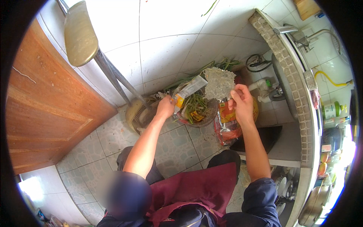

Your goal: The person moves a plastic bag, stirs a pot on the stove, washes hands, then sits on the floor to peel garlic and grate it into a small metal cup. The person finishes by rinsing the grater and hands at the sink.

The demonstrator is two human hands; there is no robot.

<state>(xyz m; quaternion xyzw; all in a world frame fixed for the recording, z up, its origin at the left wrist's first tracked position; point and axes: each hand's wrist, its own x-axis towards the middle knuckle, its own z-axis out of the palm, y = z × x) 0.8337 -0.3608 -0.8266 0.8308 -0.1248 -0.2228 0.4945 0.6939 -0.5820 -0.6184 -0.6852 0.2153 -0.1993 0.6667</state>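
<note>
My left hand pinches one end of a flat plastic packet, part orange and part pale. Between the thumb and fingers of my right hand is a thin, grey, ragged-edged fibrous sheet, which looks like dried seaweed. The packet's far end reaches the sheet's left edge; whether they touch I cannot tell. Under both hands a round waste bin on the floor holds green vegetable scraps and wrappers. Beside it a red and orange plastic bag lies partly behind my right hand.
At left, a dustpan and long handles stand near a wooden door. Drain pipes run under the sink at right. A tiled counter edge curves above a shelf of dishes. Green stalks lie by the wall.
</note>
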